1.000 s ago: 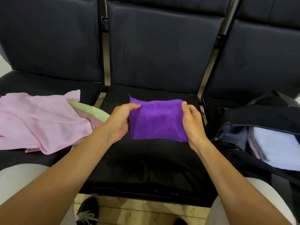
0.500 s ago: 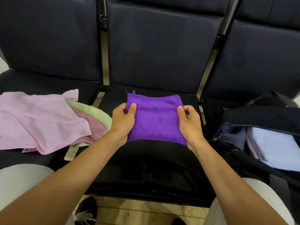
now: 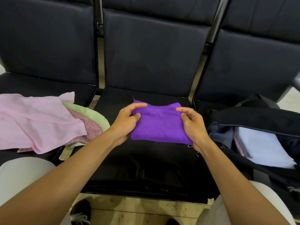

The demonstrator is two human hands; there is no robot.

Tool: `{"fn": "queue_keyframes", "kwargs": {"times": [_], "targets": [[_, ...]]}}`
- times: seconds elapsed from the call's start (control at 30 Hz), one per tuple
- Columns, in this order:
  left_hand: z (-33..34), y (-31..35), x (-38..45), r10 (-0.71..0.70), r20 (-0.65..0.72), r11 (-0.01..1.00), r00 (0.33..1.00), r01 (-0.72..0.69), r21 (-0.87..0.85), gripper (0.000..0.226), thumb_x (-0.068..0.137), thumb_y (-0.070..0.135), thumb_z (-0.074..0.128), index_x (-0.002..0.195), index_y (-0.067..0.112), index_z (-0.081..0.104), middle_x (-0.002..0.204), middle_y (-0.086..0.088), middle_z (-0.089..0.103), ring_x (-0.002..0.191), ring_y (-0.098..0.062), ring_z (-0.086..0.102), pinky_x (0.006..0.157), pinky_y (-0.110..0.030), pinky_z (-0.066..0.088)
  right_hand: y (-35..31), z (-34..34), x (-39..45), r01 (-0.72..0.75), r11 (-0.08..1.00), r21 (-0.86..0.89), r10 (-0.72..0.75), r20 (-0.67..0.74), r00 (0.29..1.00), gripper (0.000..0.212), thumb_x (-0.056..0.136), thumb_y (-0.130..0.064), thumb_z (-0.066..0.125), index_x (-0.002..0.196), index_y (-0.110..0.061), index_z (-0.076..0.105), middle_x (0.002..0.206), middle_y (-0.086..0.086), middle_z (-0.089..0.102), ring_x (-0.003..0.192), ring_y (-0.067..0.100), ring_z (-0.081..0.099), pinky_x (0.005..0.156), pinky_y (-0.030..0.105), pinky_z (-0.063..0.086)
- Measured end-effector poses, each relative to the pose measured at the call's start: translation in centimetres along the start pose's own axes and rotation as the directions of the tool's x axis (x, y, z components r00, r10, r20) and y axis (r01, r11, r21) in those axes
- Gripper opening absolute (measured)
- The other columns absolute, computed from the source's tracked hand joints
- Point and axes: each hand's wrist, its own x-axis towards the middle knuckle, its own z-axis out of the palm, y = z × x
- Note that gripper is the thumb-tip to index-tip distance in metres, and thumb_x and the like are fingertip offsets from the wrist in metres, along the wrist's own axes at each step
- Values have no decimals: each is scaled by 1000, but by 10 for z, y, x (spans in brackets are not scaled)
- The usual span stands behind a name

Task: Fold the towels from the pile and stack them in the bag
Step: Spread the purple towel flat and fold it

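Both thumbs and fingers pinch a folded purple towel (image 3: pixel 159 123) by its side edges, left hand (image 3: pixel 125 121) at nine o'clock, right hand (image 3: pixel 192 125) at three, over the middle seat (image 3: pixel 146 168); keeping edges aligned should suit the open bag (image 3: pixel 253 116) at three o'clock.

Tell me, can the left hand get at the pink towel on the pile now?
Probably not at once: the left hand grips the purple towel. The pink towel lies uncovered on top of the pile, nothing in between.
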Motion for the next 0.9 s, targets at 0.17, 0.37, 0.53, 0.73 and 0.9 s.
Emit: {"fn": "queue_keyframes", "kwargs": {"times": [0.17,0.37,0.53,0.73,0.9], "targets": [[24,-1,-16,-14,102,1000,995,14,-4,52,99,5,48,137,40,47,134,10,41,114,-15,56,81,-30,59,1,-40,-15,18,999,37,-19,43,999,31,106,-23,44,131,-29,60,130,-5,55,101,14,62,65,20,51],[76,-1,-31,-40,232,999,972,37,20,68,94,-1,54,144,42,39,131,13,40,110,-12,58,80,-31,59,19,-104,-35,42,998,39,-41,-11,999,31,104,-18,49,132,-25,61,127,-8,59,111,8,60,88,23,55],[138,2,-30,-131,296,991,946,121,50,68,94,-1,55,144,42,38,135,6,43,106,-18,64,74,-33,59,45,-164,-38,-43,999,32,46,-110,993,27,100,-15,56,124,-16,69,119,-2,67,97,3,62,78,10,49],[221,7,-20,-145,366,986,919,102,135,63,95,-1,54,144,35,39,132,3,47,105,-15,60,63,-25,57,75,-239,-34,-209,977,44,213,-164,963,15,96,-18,63,104,-14,76,107,2,73,96,12,66,85,24,50],[284,-5,-6,-200,375,971,905,133,197,61,91,-4,58,143,23,41,127,-3,49,107,-20,60,75,-32,60,105,-281,-25,-318,948,5,314,-170,934,14,95,-21,66,89,-15,77,98,8,75,91,20,69,87,32,55]]}}
